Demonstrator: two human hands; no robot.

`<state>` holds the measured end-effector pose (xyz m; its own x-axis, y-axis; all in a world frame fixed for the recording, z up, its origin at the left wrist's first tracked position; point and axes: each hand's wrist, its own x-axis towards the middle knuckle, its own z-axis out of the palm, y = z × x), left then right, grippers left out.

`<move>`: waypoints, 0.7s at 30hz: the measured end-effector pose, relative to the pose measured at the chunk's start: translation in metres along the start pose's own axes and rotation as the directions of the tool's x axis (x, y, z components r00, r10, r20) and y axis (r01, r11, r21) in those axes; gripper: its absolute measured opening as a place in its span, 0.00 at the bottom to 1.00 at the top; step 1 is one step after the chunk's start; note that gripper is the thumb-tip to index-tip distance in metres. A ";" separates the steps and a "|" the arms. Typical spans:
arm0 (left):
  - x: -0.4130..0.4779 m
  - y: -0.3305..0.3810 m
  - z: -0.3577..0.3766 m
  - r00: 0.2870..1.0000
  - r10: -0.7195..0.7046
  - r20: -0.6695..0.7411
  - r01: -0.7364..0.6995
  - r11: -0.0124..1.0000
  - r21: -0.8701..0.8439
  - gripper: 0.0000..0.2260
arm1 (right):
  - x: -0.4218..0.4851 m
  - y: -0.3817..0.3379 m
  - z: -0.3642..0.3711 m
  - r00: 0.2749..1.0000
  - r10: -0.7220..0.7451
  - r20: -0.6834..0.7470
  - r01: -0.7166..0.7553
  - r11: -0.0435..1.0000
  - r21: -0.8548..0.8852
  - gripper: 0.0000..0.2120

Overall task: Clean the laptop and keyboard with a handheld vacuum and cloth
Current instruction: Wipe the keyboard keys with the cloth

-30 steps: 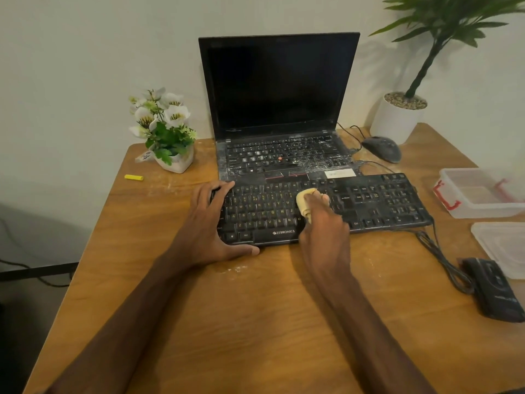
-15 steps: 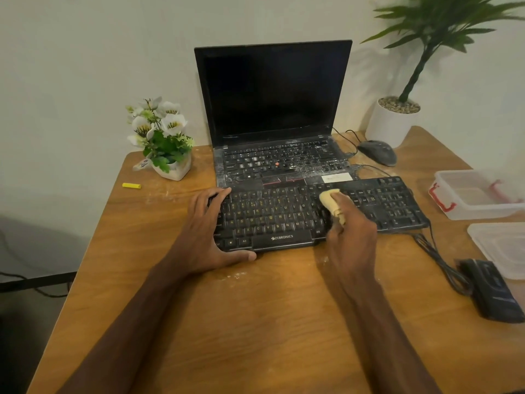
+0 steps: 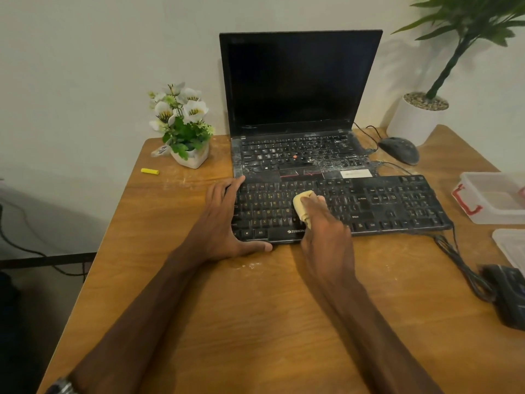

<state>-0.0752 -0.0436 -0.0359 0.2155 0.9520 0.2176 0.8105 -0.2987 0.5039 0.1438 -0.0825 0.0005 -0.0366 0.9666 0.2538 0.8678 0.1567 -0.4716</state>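
Across the wooden desk (image 3: 255, 322) the keyboard (image 3: 383, 203) is laid left-to-right; a cloth (image 3: 301, 203) is pinched mid-board by the right hand (image 3: 326, 240) (dusty keys rightward), the left hand (image 3: 224, 223) spread on its left end.

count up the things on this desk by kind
laptop: 1
keyboard: 1
mouse: 1
cloth: 1
potted plants: 2, the flowers and the leafy one
plastic box: 1
lid: 1
black handheld device: 1
yellow stick: 1
total: 10
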 end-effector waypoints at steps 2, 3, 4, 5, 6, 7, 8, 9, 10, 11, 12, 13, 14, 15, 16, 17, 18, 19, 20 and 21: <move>0.000 -0.001 0.001 1.000 0.009 -0.008 -0.009 1.000 0.005 0.65 | -0.002 -0.005 0.002 0.999 -0.036 0.036 0.036 0.999 0.003 0.31; 0.000 -0.001 0.001 1.000 0.014 -0.009 -0.014 1.000 0.008 0.65 | -0.003 -0.006 0.003 0.997 -0.058 0.051 0.057 0.998 0.013 0.31; 0.000 -0.001 0.001 1.000 0.015 -0.011 -0.015 1.000 0.009 0.65 | -0.004 -0.007 0.005 0.995 -0.085 0.058 0.083 0.996 0.032 0.31; 0.000 -0.001 0.001 1.000 0.016 -0.012 -0.016 1.000 0.010 0.65 | -0.004 -0.007 0.007 0.992 -0.119 0.049 0.115 0.991 0.070 0.31; 0.000 -0.001 0.001 1.000 0.017 -0.013 -0.017 1.000 0.010 0.65 | -0.004 -0.005 0.009 0.990 -0.138 0.026 0.133 0.982 0.133 0.29; 0.000 -0.001 0.001 1.000 0.018 -0.012 -0.018 1.000 0.009 0.65 | -0.003 -0.003 0.009 0.992 -0.129 -0.003 0.127 0.968 0.215 0.28; 0.000 -0.001 0.001 1.000 0.019 -0.010 -0.019 1.000 0.008 0.65 | -0.002 0.001 0.007 0.995 -0.095 -0.031 0.100 0.947 0.304 0.28; -0.001 -0.001 0.000 1.000 0.017 -0.008 -0.017 1.000 0.006 0.64 | 0.000 0.006 0.005 0.997 -0.047 -0.064 0.068 0.924 0.375 0.27; -0.001 -0.001 -0.001 1.000 0.015 -0.005 -0.015 1.000 0.001 0.64 | 0.002 0.011 0.002 0.993 0.004 -0.116 0.044 0.912 0.408 0.28; -0.001 0.000 -0.001 1.000 0.013 -0.002 -0.013 1.000 -0.004 0.64 | 0.005 0.017 -0.001 0.983 0.050 -0.178 0.026 0.917 0.399 0.28; -0.001 0.000 -0.002 1.000 0.013 0.001 -0.013 1.000 -0.007 0.64 | 0.007 0.023 -0.004 0.970 0.083 -0.230 0.007 0.931 0.366 0.29; -0.001 0.000 -0.001 1.000 0.015 0.000 -0.015 1.000 -0.008 0.64 | 0.008 0.029 -0.006 0.960 0.107 -0.260 -0.015 0.943 0.333 0.29; -0.001 0.000 -0.001 1.000 0.015 -0.003 -0.015 1.000 -0.006 0.65 | 0.009 0.033 -0.007 0.958 0.121 -0.259 -0.036 0.951 0.308 0.29; -0.001 0.000 -0.001 1.000 0.015 -0.004 -0.015 1.000 -0.005 0.65 | 0.008 0.035 -0.006 0.965 0.122 -0.232 -0.052 0.957 0.287 0.29; 0.000 0.000 -0.001 1.000 0.014 -0.004 -0.014 1.000 -0.004 0.65 | 0.007 0.034 -0.004 0.976 0.112 -0.189 -0.060 0.963 0.262 0.29; 0.000 -0.001 -0.001 1.000 0.015 -0.004 -0.015 1.000 -0.004 0.65 | 0.006 0.032 -0.002 0.984 0.097 -0.149 -0.060 0.970 0.234 0.30; 0.000 -0.001 -0.001 1.000 0.017 -0.003 -0.017 1.000 -0.004 0.65 | 0.004 0.029 0.000 0.989 0.079 -0.122 -0.053 0.977 0.206 0.30; 0.000 -0.002 0.000 1.000 0.019 -0.004 -0.019 1.000 -0.003 0.65 | 0.003 0.025 0.003 0.992 0.061 -0.108 -0.040 0.982 0.183 0.30; 0.000 -0.002 0.000 1.000 0.020 -0.004 -0.020 1.000 -0.001 0.65 | 0.001 0.021 0.005 0.994 0.041 -0.099 -0.025 0.986 0.164 0.29; 0.000 -0.003 0.001 1.000 0.018 -0.003 -0.018 1.000 0.000 0.65 | -0.001 0.015 0.006 0.996 0.020 -0.087 -0.007 0.989 0.151 0.29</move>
<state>-0.0768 -0.0424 -0.0377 0.2281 0.9463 0.2292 0.8066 -0.3155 0.4998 0.1537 -0.0798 -0.0118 0.0241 0.9483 0.3165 0.7832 0.1789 -0.5955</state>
